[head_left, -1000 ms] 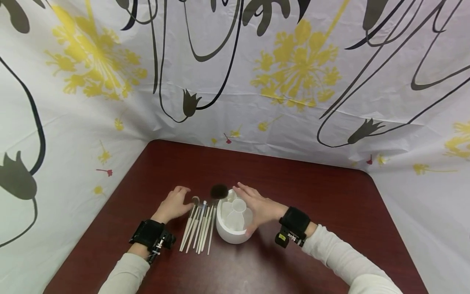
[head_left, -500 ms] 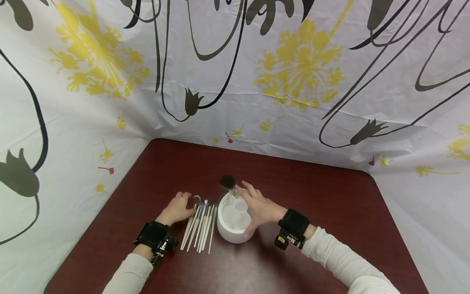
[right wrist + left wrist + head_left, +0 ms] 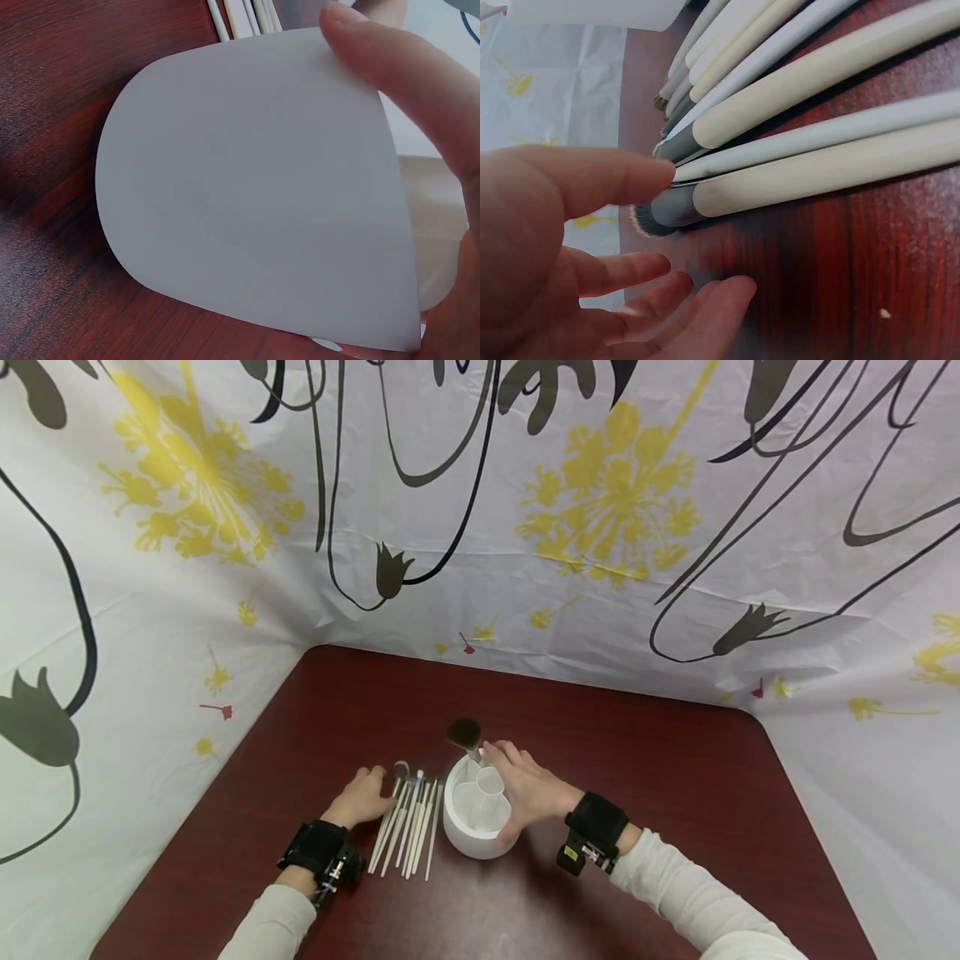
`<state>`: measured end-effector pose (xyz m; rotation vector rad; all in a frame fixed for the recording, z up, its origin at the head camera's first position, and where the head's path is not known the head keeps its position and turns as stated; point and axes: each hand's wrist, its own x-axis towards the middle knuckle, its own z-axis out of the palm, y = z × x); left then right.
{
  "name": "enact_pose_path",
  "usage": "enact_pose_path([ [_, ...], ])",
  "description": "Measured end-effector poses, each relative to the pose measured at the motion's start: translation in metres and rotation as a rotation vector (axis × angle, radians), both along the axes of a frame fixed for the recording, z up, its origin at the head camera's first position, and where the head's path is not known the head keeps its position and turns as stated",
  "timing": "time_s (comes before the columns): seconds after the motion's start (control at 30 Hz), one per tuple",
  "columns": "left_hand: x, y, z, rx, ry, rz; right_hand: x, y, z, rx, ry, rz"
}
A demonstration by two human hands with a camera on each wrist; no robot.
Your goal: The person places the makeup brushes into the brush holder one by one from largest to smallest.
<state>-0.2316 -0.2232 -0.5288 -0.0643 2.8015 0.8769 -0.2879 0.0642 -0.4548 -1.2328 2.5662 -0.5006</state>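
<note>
A white round holder (image 3: 468,842) with inner compartments stands on the dark red table (image 3: 637,777). My right hand (image 3: 528,789) wraps round it, the thumb (image 3: 416,101) pressed on its near wall (image 3: 255,202) and the fingers lying over the far rim. A big brush with a dark fluffy head (image 3: 464,732) stands in the holder's back compartment, just left of those fingers. Left of the holder lies a row of several cream-handled brushes (image 3: 408,827). My left hand (image 3: 362,797) rests beside their heads, fingers relaxed, the thumb (image 3: 592,180) close to the brush ferrules (image 3: 679,210), holding nothing.
A white sheet with yellow flowers and black lines (image 3: 525,527) hangs round the table on the left, back and right. Bare table surface lies behind and right of the holder. Black camera straps sit on both wrists.
The dark-headed brush has gone from low at the holder's left rim to standing up in its back compartment. My left hand has slid a little nearer to me along the brushes.
</note>
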Motion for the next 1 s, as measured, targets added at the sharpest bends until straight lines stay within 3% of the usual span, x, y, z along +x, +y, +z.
enact_pose_path([
  [0.2, 0.0009, 0.0004, -0.0041, 0.013, -0.01, 0.016, -0.0041, 0.0001, 0.0023, -0.005, -0.013, 0.042],
  [0.37, 0.0006, 0.002, -0.0042, 0.003, -0.006, 0.022, -0.0045, 0.0006, 0.0021, 0.022, 0.005, 0.029],
  [0.6, 0.0001, 0.0043, -0.0019, 0.118, -0.058, 0.032, -0.0044, -0.0011, 0.0013, 0.04, 0.037, -0.001],
  [1.0, 0.0003, 0.0082, -0.0005, 0.195, -0.107, 0.066, -0.0071, -0.0012, -0.001, 0.027, 0.08, 0.049],
])
